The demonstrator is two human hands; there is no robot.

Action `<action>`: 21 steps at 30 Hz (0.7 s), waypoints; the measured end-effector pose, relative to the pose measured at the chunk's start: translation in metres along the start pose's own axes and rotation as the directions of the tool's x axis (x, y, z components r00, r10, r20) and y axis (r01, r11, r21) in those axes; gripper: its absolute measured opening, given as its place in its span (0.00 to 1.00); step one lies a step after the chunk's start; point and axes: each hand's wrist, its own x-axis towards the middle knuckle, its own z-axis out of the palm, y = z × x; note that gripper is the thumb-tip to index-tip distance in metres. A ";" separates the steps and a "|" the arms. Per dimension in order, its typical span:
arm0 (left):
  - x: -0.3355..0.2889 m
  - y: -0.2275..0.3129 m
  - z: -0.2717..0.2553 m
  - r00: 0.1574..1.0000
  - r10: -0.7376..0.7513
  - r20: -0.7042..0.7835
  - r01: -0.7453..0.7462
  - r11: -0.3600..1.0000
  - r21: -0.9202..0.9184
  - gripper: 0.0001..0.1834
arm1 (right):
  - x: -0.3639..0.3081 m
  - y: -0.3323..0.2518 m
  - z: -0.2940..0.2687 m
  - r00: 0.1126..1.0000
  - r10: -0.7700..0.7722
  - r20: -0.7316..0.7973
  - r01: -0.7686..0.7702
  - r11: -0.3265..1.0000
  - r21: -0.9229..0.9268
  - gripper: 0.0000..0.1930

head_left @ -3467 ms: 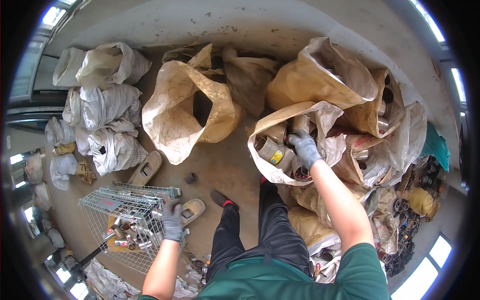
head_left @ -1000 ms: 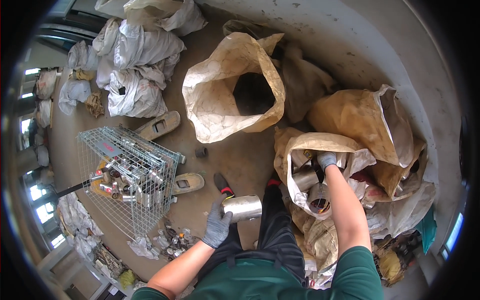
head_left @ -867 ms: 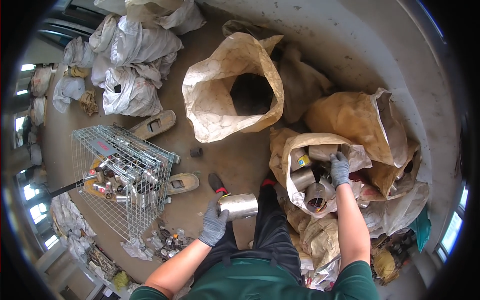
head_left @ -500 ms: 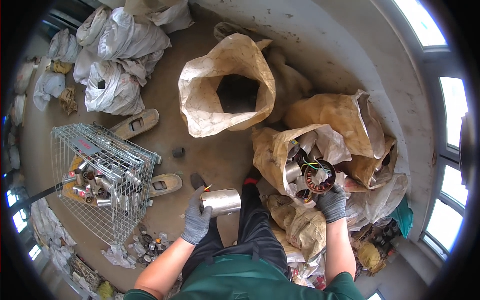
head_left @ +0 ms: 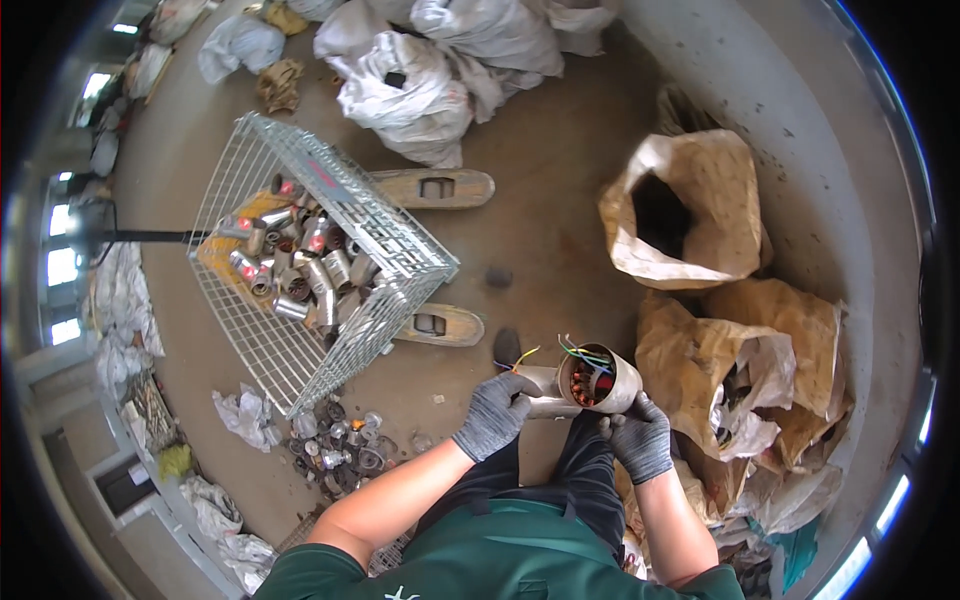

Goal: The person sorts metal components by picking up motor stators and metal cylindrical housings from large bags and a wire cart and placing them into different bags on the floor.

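In front of my legs, both hands in grey gloves hold metal motor stators close together. My left hand [head_left: 492,418] is closed round the end of a silver cylindrical stator [head_left: 548,405], lying sideways with thin coloured wires at its end. My right hand [head_left: 641,440] grips a second stator [head_left: 624,388] from its right side. This one's open end faces up and left, showing copper windings and loose blue, green and yellow wires. The two stators overlap in view; whether they touch I cannot tell.
A wire mesh cage [head_left: 350,205] with several metal cylinders stands left on a pallet truck [head_left: 445,325]. Small metal parts [head_left: 345,450] lie below it. At right stand an open paper sack [head_left: 735,220] and a sack of parts [head_left: 675,350]. White sacks [head_left: 410,95] are piled behind.
My right hand has lifted its stator out of the sack and brought it left beside the other one. My view has turned left toward the cage; my left hand keeps its stator.
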 end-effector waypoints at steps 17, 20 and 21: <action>-0.046 -0.117 -0.232 0.854 0.016 -0.519 0.251 0.862 0.440 0.07 | 0.049 0.191 0.171 0.865 0.185 0.467 0.302 0.553 -0.777 0.29; -0.035 -0.157 -0.291 0.735 -0.294 -0.611 0.266 0.954 -0.139 0.09 | 0.058 0.164 0.153 0.890 0.172 0.423 0.297 0.485 -0.823 0.24; -0.033 -0.184 -0.312 0.700 -0.337 -0.630 0.217 0.940 -0.262 0.12 | 0.067 0.156 0.134 0.900 0.137 0.414 0.326 0.421 -0.847 0.23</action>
